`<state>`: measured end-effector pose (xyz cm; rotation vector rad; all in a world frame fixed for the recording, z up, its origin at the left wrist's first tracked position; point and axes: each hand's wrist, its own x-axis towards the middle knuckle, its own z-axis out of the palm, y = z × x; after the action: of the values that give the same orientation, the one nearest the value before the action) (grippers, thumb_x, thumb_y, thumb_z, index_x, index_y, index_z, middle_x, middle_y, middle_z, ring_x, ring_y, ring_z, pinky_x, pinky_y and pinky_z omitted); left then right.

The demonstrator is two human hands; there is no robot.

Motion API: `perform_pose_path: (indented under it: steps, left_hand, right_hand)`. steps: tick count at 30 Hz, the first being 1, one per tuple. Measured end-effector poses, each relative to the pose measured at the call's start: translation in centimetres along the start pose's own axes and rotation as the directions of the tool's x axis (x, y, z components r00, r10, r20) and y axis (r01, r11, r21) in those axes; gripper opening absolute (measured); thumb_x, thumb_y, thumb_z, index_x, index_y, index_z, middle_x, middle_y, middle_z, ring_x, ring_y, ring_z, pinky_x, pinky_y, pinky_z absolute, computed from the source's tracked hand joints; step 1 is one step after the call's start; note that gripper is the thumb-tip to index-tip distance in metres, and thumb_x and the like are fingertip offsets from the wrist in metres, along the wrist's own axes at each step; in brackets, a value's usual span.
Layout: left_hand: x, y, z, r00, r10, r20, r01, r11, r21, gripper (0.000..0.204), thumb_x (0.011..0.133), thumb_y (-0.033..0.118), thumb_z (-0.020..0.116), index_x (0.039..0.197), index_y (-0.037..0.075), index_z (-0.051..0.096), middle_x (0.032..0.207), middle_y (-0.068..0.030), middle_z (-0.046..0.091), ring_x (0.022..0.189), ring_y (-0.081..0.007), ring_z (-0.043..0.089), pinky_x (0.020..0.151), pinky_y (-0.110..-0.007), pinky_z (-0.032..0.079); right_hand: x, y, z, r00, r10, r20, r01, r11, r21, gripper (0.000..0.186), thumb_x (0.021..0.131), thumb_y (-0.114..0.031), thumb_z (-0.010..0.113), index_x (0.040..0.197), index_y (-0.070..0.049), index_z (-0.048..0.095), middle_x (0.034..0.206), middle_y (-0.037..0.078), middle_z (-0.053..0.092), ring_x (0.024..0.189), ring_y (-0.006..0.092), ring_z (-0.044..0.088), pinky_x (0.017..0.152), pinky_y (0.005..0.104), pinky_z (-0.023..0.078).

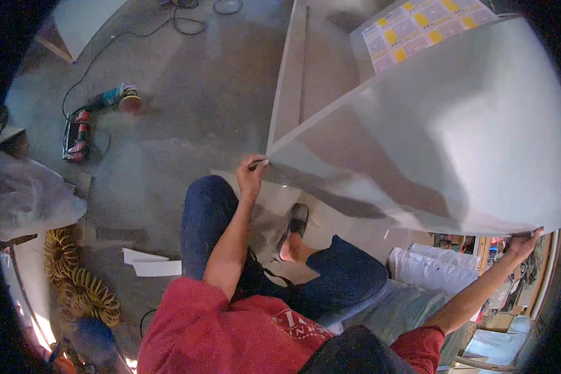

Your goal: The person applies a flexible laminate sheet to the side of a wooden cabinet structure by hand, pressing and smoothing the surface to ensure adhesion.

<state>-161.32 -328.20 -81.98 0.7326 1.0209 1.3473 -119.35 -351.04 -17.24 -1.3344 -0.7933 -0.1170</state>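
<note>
Large pale grey flat panel (pixel 455 124), smooth and board-like, fills the upper right of the head view, held up in the air between one person's two bare hands. Reading from the left: a teal and orange hand power tool (pixel 115 98) lies on the grey concrete floor (pixel 187 112) beside a red and black tool (pixel 76 134), both trailing black cable; below them sit a coil of yellow hose (pixel 75 283) and two white paper sheets (pixel 148 263). At centre, the left hand (pixel 250 174) closes its grip on the panel's near lower-left corner, fingers pinched around the edge. The person wears blue jeans (pixel 209 218), a red shirt (pixel 230 336) and one visible black shoe (pixel 297 219). At far right, the right hand (pixel 525 242) reaches up to the panel's lower-right corner; its fingers are curled at the underside of the edge, though how firmly they close cannot be told. The panel's long lower edge runs left to right between the two hands, and the board spreads up and away from both grips. The left hand is nearer the body; the right arm is stretched well out. A sheet of yellow and white printed labels (pixel 421 28) lies on a pale surface near the panel's top edge. White bundled sacks (pixel 430 265) rest under its right end. Counted: one panel, two hands, two power tools.
</note>
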Motion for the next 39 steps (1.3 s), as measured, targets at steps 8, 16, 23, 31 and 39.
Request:
perform_pose_path:
  steps: [8, 16, 23, 31, 39]
  left_hand:
    - [0.6, 2.5, 0.3, 0.950, 0.284, 0.132, -0.312, 0.901, 0.301, 0.024, 0.069, 0.000, 0.074, 0.090, 0.006, 0.066, 0.086, -0.0059, 0.064, 0.083, -0.0173, 0.061, 0.074, -0.030, 0.049]
    - [1.6, 3.2, -0.2, 0.942, 0.309, 0.130, -0.330, 0.923, 0.201, 0.021, 0.067, -0.003, 0.074, 0.085, 0.003, 0.065, 0.084, -0.0079, 0.065, 0.072, -0.0184, 0.062, 0.070, -0.029, 0.049]
    - [1.8, 2.1, -1.2, 0.951, 0.233, 0.201, -0.286, 0.910, 0.299, 0.013, 0.073, 0.004, 0.069, 0.085, 0.003, 0.070, 0.082, -0.0094, 0.068, 0.075, -0.0180, 0.064, 0.070, -0.031, 0.049]
    - [3.0, 2.8, -1.1, 0.939, 0.272, 0.209, -0.316, 0.922, 0.222, 0.010, 0.070, 0.003, 0.072, 0.079, 0.002, 0.072, 0.077, -0.0120, 0.068, 0.072, -0.0205, 0.064, 0.073, -0.030, 0.049]
    - [2.3, 3.0, 0.0, 0.955, 0.263, 0.138, -0.250, 0.962, -0.107, 0.012, 0.067, 0.006, 0.075, 0.076, -0.001, 0.070, 0.071, -0.0092, 0.065, 0.068, -0.0185, 0.062, 0.067, -0.030, 0.050]
  right_hand:
    - [-0.5, 0.0, 0.9, 0.997, 0.007, -0.073, -0.011, 0.999, -0.045, 0.079, 0.081, -0.049, 0.064, 0.141, -0.009, 0.032, 0.146, 0.015, 0.029, 0.130, 0.0354, 0.030, 0.107, 0.0565, 0.021]
    - [-0.3, 0.3, 0.9, 1.000, -0.008, -0.018, 0.008, 1.000, -0.023, 0.077, 0.083, -0.050, 0.062, 0.140, -0.007, 0.033, 0.142, 0.014, 0.035, 0.129, 0.0333, 0.033, 0.105, 0.0525, 0.027]
    - [0.4, 1.3, -1.5, 0.996, -0.016, -0.086, 0.018, 0.999, 0.032, 0.075, 0.083, -0.048, 0.064, 0.137, -0.005, 0.037, 0.139, 0.012, 0.040, 0.125, 0.0324, 0.038, 0.105, 0.0478, 0.030]
    - [-3.7, -1.3, 1.1, 0.988, -0.148, -0.035, 0.152, 0.946, 0.285, 0.057, 0.090, -0.037, 0.059, 0.133, -0.004, 0.042, 0.132, 0.008, 0.049, 0.121, 0.0249, 0.043, 0.106, 0.0391, 0.029]
    - [-10.2, -5.6, 1.4, 0.963, -0.269, 0.023, 0.249, 0.918, 0.310, 0.045, 0.093, -0.034, 0.055, 0.127, -0.005, 0.050, 0.125, 0.006, 0.055, 0.115, 0.0207, 0.050, 0.099, 0.0357, 0.039]
